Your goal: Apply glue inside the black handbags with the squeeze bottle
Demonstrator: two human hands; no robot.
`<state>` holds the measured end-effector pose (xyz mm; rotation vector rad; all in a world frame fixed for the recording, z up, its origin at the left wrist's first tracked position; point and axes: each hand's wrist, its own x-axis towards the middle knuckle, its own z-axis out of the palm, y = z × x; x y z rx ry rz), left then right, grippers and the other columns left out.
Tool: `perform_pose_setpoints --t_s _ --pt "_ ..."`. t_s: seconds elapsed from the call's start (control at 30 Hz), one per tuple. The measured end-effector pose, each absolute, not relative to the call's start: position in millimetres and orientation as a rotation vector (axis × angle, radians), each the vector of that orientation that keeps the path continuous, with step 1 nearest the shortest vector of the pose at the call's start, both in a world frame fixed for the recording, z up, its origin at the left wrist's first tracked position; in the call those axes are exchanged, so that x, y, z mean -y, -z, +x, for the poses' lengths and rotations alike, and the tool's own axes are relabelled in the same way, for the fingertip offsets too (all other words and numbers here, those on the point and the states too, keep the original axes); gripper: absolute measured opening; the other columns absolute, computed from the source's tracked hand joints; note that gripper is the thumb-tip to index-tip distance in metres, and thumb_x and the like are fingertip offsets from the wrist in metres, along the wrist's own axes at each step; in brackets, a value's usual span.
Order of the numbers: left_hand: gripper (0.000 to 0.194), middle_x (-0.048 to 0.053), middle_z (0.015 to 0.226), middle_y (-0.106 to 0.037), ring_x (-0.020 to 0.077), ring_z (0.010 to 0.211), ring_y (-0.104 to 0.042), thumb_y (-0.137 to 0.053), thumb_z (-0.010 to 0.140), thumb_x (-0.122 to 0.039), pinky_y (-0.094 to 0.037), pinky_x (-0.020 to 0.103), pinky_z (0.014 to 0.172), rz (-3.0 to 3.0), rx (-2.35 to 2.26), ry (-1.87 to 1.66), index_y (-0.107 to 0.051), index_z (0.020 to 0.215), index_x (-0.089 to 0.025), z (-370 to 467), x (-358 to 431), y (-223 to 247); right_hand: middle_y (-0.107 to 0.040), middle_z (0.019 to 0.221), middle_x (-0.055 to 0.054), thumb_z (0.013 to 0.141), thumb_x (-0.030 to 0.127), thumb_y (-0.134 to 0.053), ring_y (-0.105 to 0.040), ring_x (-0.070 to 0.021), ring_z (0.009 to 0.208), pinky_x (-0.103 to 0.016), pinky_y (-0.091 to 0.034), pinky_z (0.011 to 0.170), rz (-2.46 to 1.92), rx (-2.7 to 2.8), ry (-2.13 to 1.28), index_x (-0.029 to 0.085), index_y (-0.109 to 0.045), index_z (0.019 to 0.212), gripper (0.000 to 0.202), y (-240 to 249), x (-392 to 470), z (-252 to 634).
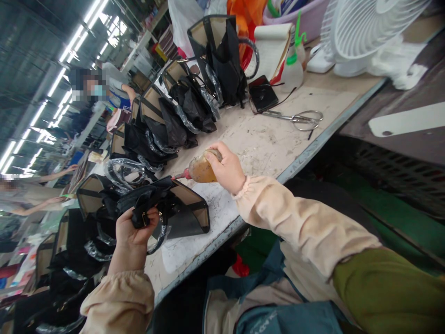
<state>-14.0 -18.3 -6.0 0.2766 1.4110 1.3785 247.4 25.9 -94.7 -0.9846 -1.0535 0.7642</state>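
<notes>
A black handbag with a tan lining lies tipped on the worktable, its handle partly wrapped in clear plastic. My left hand grips a black flap of this bag near a small gold-coloured fitting. My right hand is closed round a squeeze bottle of amber liquid. The bottle's red nozzle points left, and its tip is at the upper edge of the black piece. Whether the tip touches the edge I cannot tell.
Several black handbags line the table. Scissors, a dark wallet-like item, a green-topped bottle, a notepad and a white fan are to the upper right. Two people work at the left.
</notes>
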Motion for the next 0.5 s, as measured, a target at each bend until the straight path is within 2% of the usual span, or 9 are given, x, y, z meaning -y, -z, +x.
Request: perform_pose_setpoints --t_s 0.2,0.5 --pt "0.024 0.004 0.067 -0.053 0.0087 0.046 -0.047 -0.047 0.06 -0.007 -0.042 0.018 0.04 0.291 -1.395 -1.387 -0.05 0.083 -0.012 -13.8 19.8 7.6 -0.06 0.075 0.003 0.083 0.035 -0.052 -0.055 -0.0156 0.074 -0.029 -0.043 0.074 -1.106 1.033 -0.965 0.023 -0.056 0.085 0.013 100.5 -33.6 250.1" --pt "0.023 0.007 0.067 -0.054 0.0102 0.046 -0.048 -0.045 0.059 -0.007 -0.042 0.02 0.039 0.328 -1.416 -1.385 -0.052 0.08 -0.011 -11.9 23.2 8.0 -0.058 0.076 0.003 0.081 0.035 -0.053 -0.054 -0.0158 0.075 -0.031 -0.042 0.076 -1.165 0.979 -1.007 0.023 -0.055 0.083 0.013 104.1 -37.4 250.4"
